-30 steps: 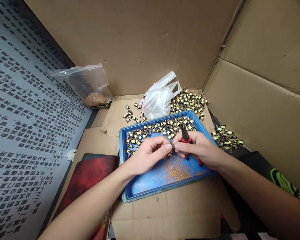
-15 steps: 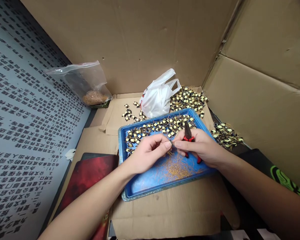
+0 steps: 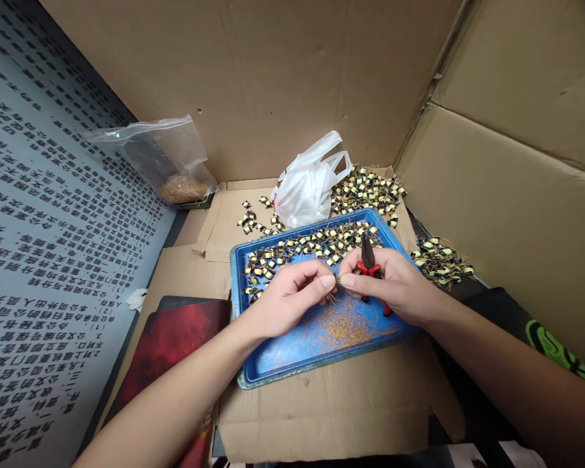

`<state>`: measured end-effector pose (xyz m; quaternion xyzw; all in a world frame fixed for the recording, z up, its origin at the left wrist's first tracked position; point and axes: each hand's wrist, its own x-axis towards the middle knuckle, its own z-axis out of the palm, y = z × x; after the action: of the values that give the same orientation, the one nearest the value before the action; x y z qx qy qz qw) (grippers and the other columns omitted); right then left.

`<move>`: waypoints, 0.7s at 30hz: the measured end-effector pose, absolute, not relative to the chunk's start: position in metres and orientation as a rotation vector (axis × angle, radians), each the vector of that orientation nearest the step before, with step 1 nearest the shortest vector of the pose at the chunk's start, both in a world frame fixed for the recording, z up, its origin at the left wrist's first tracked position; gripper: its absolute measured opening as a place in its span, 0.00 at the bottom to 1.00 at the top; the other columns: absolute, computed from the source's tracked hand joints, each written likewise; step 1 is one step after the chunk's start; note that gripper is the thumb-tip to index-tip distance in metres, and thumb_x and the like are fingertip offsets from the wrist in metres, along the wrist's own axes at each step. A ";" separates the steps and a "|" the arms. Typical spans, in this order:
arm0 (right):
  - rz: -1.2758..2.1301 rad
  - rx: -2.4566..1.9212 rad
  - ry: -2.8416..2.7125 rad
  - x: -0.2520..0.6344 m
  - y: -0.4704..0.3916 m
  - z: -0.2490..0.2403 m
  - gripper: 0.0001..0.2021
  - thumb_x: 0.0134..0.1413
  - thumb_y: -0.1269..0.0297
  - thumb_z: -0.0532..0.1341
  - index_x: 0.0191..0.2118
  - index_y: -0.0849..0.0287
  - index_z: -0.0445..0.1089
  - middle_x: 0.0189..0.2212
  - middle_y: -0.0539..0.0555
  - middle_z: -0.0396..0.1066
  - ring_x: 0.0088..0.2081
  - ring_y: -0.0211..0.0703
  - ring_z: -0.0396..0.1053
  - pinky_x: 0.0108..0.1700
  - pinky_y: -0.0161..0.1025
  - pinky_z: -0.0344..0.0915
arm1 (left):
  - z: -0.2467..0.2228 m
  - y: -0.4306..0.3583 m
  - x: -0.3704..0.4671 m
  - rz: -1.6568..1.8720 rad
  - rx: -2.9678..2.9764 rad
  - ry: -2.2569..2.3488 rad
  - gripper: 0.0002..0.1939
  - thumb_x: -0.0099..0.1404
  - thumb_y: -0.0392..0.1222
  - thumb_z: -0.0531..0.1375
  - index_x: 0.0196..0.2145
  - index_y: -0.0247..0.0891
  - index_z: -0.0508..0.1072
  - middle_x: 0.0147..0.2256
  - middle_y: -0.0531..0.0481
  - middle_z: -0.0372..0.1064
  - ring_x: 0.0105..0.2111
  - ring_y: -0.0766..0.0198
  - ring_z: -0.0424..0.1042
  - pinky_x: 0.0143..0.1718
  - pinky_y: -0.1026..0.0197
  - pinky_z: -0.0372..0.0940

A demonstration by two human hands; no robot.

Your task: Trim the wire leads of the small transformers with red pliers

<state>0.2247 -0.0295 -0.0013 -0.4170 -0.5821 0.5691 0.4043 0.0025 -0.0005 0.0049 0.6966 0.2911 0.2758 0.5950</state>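
Over a blue tray (image 3: 292,367), my left hand (image 3: 302,292) pinches a small component with copper-coloured wire leads (image 3: 332,298), mostly covered by the fingertips. My right hand (image 3: 387,283) meets it there, thumb and forefinger closed at the component's other side. Red-handled pliers (image 3: 368,260) rest in that same hand, dark jaws pointing up past the fingers. Small black-and-yellow wire-leaded components (image 3: 299,247) crowd the tray's far half. Below the hands, loose copper-coloured wire clippings (image 3: 348,328) are strewn over the tray floor.
Behind the tray stands a white plastic bag (image 3: 305,188), beside a heap of components (image 3: 370,192). Another pile (image 3: 441,260) lies to the right. A clear zip bag (image 3: 182,185) of clippings is at back left. Cardboard walls (image 3: 292,84) enclose the back and right.
Both hands stay almost in place with the fingertips together. The pliers have shifted very slightly in the right hand.
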 end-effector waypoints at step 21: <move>1.499 -1.039 -1.423 0.217 -0.031 -0.005 0.12 0.58 0.56 0.70 0.32 0.57 0.71 0.23 0.46 0.63 0.26 0.37 0.58 0.28 0.38 0.53 | 0.004 -0.001 0.002 0.539 1.610 0.668 0.21 0.77 0.56 0.55 0.34 0.36 0.70 0.28 0.53 0.63 0.28 0.67 0.61 0.31 0.62 0.58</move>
<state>0.2175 -0.0309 -0.0049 -0.4113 -0.5632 0.5932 0.4021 0.0017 -0.0010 0.0038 0.6979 0.2896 0.2336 0.6119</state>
